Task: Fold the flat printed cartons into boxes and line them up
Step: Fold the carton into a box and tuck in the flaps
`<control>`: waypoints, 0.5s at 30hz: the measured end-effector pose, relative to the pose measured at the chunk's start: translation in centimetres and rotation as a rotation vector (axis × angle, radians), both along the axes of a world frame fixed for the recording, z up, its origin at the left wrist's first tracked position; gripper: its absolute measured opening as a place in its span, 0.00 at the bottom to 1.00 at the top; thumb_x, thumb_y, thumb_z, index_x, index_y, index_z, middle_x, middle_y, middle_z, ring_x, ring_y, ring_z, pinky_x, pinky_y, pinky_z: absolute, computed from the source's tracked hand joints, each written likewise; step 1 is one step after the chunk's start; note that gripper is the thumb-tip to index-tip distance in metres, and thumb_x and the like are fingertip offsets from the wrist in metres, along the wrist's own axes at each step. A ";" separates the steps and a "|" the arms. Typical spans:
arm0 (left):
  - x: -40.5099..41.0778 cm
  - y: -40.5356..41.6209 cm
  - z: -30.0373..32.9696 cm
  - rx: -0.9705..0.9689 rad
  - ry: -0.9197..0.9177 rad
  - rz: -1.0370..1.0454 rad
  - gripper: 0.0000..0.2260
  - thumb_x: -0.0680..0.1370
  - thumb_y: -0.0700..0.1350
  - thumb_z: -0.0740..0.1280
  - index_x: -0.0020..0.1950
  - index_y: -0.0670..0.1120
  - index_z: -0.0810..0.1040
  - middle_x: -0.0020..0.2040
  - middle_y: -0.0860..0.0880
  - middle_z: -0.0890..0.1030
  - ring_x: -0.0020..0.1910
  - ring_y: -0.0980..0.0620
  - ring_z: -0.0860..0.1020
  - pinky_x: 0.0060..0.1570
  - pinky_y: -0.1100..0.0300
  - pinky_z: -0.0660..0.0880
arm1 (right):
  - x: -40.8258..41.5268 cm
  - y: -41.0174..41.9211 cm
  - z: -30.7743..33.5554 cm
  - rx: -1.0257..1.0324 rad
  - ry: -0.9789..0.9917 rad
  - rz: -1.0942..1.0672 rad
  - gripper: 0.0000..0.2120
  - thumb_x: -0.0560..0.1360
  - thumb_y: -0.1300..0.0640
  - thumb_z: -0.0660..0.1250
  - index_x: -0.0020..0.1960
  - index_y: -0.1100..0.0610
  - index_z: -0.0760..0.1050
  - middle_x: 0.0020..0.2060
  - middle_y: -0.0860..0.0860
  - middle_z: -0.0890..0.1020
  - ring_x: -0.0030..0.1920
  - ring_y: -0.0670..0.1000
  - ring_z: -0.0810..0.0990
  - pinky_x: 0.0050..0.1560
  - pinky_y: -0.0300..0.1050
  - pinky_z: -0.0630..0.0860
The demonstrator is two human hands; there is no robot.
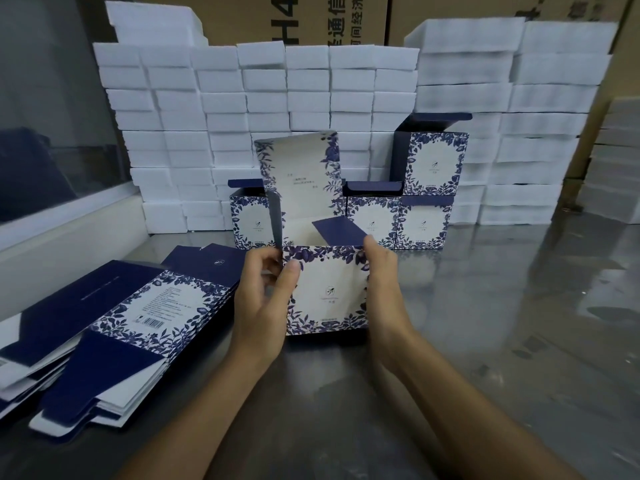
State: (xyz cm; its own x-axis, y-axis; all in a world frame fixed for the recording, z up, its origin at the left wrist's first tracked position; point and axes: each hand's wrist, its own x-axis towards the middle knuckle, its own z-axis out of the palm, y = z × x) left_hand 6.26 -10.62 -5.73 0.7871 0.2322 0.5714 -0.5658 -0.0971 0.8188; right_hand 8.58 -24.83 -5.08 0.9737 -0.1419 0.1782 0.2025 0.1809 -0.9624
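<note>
White foam blocks [263, 98] wall the upper frame; finished boxes [420, 223] stand before them, flat cartons [131, 317] fan lower left. At centre the half-formed carton [327, 292] stands on the metal table [502, 323] — light, thin card, probably easily creased. The left hand [259, 306] pinches its left edge, the right hand [384, 289] clasps the right corner — panels near folds look the best hold.

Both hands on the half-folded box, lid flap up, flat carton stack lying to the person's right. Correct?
One error: in the head view the flat carton stack lies to the person's left, not right. The rest holds: left hand and right hand both grip the half-folded box, lid flap up.
</note>
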 end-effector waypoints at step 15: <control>0.3 1.2 0.8 -0.260 0.054 -0.144 0.24 0.77 0.62 0.61 0.72 0.60 0.67 0.68 0.54 0.74 0.62 0.57 0.77 0.53 0.64 0.79 | -0.5 -0.6 -0.7 -0.192 -0.108 -0.034 0.26 0.68 0.28 0.60 0.50 0.47 0.77 0.47 0.41 0.84 0.50 0.42 0.81 0.58 0.49 0.74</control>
